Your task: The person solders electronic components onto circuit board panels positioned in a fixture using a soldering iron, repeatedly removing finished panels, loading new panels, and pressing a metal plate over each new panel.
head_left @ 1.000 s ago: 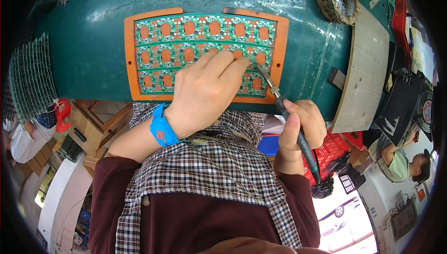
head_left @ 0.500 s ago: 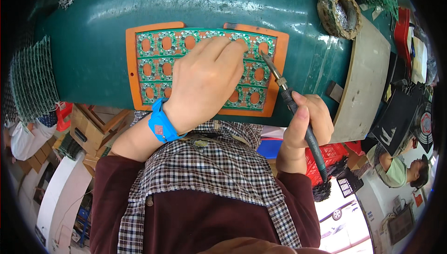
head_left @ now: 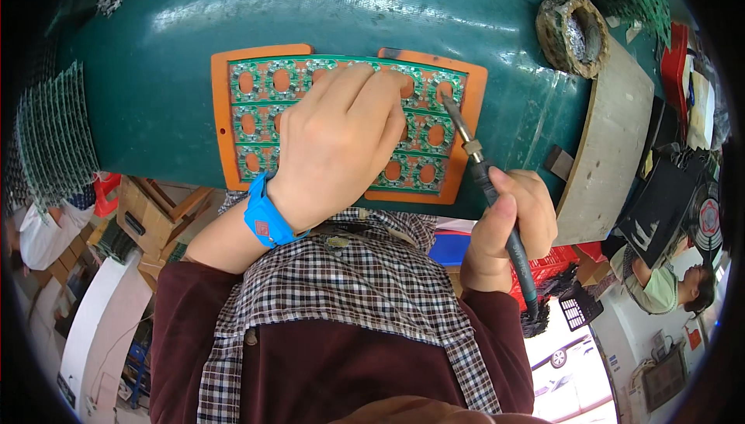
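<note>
A green circuit board panel (head_left: 264,103), with rows of small units around oval openings, lies in an orange frame (head_left: 223,144) on the bench. My left hand (head_left: 334,129) rests over the panel's middle, palm down, with a blue wristband (head_left: 266,218) at the wrist. Its fingers are bent and drawn together; the fingertips and anything between them are hidden from view. In my right hand (head_left: 521,214) a soldering iron (head_left: 483,174) is gripped like a pen. The iron's metal tip points up and left, at the unit in the panel's far right corner.
A rough round pot (head_left: 573,36) with silvery contents stands at the far right, by a pale board (head_left: 609,140). Stacked green mesh-like panels (head_left: 53,133) sit at the left edge. Below the bench at right is a red crate (head_left: 547,265). Another person (head_left: 660,288) is at far right.
The frame and panel appear slightly lower and to the right. The iron's tip stays at the far right unit, and my left hand has shifted slightly left relative to the panel.
</note>
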Demonstrator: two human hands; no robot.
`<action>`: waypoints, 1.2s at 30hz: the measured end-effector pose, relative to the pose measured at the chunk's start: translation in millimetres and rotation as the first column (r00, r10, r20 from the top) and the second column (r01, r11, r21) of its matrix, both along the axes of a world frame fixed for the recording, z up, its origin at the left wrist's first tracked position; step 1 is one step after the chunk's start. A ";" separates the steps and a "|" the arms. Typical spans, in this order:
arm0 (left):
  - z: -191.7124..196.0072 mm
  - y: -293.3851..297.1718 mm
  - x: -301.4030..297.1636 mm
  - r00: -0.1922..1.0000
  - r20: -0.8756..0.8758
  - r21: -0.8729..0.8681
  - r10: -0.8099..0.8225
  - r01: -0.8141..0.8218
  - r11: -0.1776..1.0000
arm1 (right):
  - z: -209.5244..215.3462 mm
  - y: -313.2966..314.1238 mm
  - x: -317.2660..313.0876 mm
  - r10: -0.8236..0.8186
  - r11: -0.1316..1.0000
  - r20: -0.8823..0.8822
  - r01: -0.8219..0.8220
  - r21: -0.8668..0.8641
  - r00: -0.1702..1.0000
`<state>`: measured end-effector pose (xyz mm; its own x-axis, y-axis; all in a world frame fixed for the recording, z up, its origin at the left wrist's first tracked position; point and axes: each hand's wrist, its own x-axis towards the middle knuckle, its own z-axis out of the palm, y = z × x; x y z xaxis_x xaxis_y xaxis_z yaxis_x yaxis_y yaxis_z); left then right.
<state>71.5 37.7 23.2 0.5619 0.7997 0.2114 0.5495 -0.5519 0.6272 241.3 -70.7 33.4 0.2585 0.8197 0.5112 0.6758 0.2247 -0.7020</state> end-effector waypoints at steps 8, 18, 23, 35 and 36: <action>-8.1 5.6 3.7 0.998 0.011 0.037 -0.069 0.068 0.997 | -5.7 13.7 -8.4 0.076 0.997 0.023 -0.075 -0.035 0.997; 2.8 -17.8 -9.6 0.994 0.067 -0.109 -0.082 0.089 0.990 | 2.2 -19.6 -9.1 0.038 0.998 0.014 -0.037 -0.048 0.999; -3.3 -22.9 -9.6 0.993 0.076 -0.079 -0.095 0.101 0.992 | -5.4 -21.4 -12.8 0.053 0.997 -0.004 -0.054 -0.050 0.999; 0.9 -17.3 -10.7 0.984 -0.067 -0.005 -0.165 0.166 0.986 | -13.8 -21.6 -16.9 0.029 1.000 0.002 -0.029 -0.004 1.000; 1.5 -17.0 -12.1 0.979 -0.080 -0.028 -0.185 0.183 0.983 | -13.1 -23.6 -17.0 0.029 1.000 0.003 -0.029 -0.003 1.000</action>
<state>59.4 20.8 24.7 0.7147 0.6846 0.1430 0.4899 -0.6360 0.5962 224.4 -94.3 20.2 0.2329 0.8284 0.5094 0.6709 0.2423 -0.7008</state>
